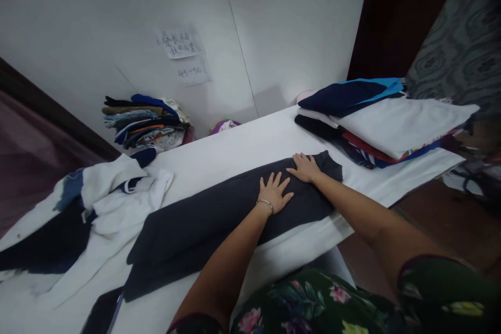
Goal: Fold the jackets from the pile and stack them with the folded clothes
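Note:
A dark grey garment [195, 224], folded into a long strip, lies across the white table; its exact kind is hard to tell. Pressed flat on its middle is my left hand [274, 193], fingers spread, with a bracelet [266, 203] at the wrist. Farther right, close to the garment's right end, my right hand [306, 168] also rests on the cloth with fingers stretched out. Neither hand grips anything.
Loose white and navy clothes [117, 203] lie at the left. A phone [102, 313] sits by the near left edge. Folded clothes are stacked at right [407, 125] and back left [144, 122]. Handwritten paper notes [183, 57] hang on the wall.

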The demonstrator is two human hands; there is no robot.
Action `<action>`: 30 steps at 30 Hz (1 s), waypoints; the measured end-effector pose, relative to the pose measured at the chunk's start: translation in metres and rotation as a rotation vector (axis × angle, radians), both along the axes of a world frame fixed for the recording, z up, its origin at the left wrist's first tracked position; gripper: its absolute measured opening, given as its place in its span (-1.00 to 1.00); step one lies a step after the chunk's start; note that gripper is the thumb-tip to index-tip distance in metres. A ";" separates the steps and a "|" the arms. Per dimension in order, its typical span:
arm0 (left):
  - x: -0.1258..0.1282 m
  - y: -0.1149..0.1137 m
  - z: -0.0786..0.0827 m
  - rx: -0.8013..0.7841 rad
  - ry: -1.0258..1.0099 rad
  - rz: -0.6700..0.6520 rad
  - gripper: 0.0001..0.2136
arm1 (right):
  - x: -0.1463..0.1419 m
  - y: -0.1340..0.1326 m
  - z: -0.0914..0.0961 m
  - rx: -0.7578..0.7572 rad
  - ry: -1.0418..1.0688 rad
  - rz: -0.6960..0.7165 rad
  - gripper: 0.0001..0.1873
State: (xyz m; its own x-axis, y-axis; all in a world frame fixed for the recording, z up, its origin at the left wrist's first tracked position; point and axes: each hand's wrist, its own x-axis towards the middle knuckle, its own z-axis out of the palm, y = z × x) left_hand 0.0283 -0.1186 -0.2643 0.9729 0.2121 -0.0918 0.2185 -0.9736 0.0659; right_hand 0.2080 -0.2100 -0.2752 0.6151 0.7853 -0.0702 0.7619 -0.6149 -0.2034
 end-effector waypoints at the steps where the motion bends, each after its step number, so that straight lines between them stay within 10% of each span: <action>1: 0.001 -0.001 0.001 -0.002 0.004 0.001 -0.40 | 0.001 0.000 -0.001 0.000 0.003 0.002 -0.13; 8: -0.021 0.026 0.025 -0.060 0.020 0.117 -0.40 | -0.003 0.002 0.005 0.011 0.032 0.008 -0.15; 14: -0.079 0.070 0.002 0.038 0.033 0.502 -0.35 | -0.004 -0.002 0.002 0.079 0.013 0.019 -0.20; 24: -0.081 0.066 -0.006 0.032 0.013 0.501 -0.33 | -0.014 0.004 0.020 0.078 -0.041 0.053 -0.30; 30: -0.082 0.063 -0.007 0.017 -0.006 0.494 -0.31 | -0.041 0.002 -0.001 0.048 -0.083 0.208 -0.28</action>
State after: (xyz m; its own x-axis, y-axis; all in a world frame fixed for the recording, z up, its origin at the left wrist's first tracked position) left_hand -0.0536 -0.0555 -0.2717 0.7563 0.6494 -0.0790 0.6538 -0.7548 0.0537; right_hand 0.1669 -0.2077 -0.2758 0.4414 0.8972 0.0145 0.8867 -0.4337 -0.1603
